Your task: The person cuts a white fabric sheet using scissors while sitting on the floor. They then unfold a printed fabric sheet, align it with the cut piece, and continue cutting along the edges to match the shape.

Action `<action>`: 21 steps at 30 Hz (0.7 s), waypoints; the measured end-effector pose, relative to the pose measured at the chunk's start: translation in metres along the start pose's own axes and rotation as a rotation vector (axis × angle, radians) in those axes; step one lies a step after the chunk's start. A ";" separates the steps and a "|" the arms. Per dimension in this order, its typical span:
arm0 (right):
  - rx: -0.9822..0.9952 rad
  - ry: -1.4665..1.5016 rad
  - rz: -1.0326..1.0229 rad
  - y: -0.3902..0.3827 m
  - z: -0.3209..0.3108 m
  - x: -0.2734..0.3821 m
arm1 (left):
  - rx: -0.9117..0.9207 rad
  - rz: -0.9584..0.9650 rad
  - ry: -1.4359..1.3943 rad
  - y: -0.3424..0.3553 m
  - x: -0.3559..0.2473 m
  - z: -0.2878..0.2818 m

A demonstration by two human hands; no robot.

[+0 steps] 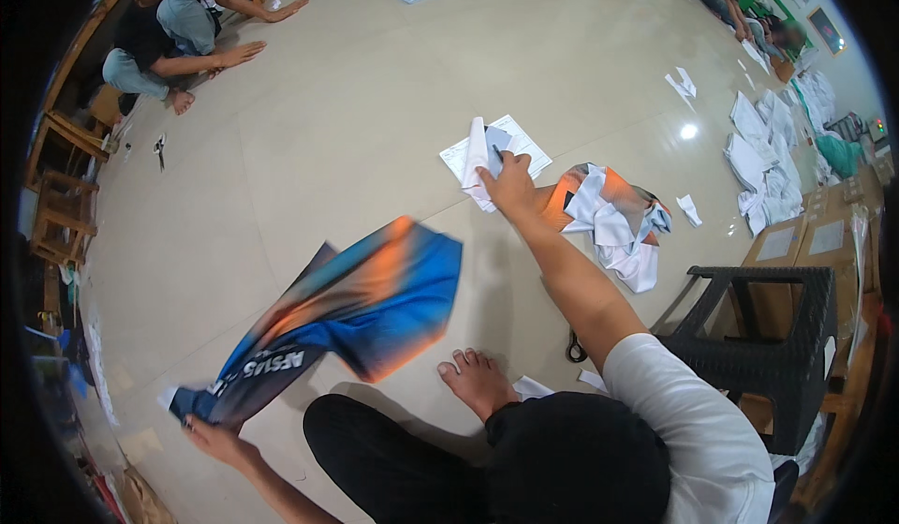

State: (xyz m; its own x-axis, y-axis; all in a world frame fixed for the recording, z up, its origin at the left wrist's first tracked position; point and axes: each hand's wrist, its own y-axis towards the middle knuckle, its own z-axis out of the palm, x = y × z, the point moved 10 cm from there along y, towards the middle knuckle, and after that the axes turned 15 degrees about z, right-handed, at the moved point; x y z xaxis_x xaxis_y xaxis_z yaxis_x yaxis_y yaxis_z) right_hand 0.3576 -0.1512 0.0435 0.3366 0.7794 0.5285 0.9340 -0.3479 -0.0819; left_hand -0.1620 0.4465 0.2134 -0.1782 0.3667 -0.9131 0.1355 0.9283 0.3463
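My left hand (pixel 215 440), at the lower left, grips one end of a blue, orange and dark printed fabric (pixel 403 290), which spreads out to the right, blurred at its far part. My right hand (pixel 506 182) reaches forward, its fingers closed on a folded white piece (pixel 476 140) with grey pieces and a small dark item beside it, over printed paper sheets (pixel 530 154) on the floor. Just right of that hand lies a crumpled heap of orange and white cloth pieces (pixel 613 229). Black scissors (pixel 576 344) lie partly hidden beside my right forearm.
A black plastic stool (pixel 777 337) and cardboard boxes (pixel 777 243) stand at the right, below white fabric piles (pixel 768 149). A co-worker (pixel 150 51) squats at the upper left near wooden furniture (pixel 61 215) and scissors (pixel 160 149). Other people (pixel 721 4) sit at the upper right.
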 end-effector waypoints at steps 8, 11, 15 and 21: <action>-0.042 -0.176 -0.006 0.061 -0.025 -0.053 | 0.246 0.034 0.183 -0.022 -0.005 -0.012; -0.081 -0.244 0.092 0.091 -0.047 -0.096 | 0.325 0.232 0.111 -0.032 0.001 0.012; -0.174 -0.270 0.328 0.125 -0.106 -0.162 | 0.412 0.304 0.107 -0.055 -0.018 0.049; -0.281 0.044 -0.228 0.012 -0.111 -0.065 | 0.348 0.555 0.075 -0.047 -0.073 0.060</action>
State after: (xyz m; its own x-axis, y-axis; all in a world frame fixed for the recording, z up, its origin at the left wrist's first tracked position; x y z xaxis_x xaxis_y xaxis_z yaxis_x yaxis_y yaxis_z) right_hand 0.3333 -0.2639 0.1023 0.1121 0.8322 0.5430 0.9129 -0.3021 0.2746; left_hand -0.0972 0.3728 0.2506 -0.0563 0.8002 -0.5971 0.5321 0.5301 0.6602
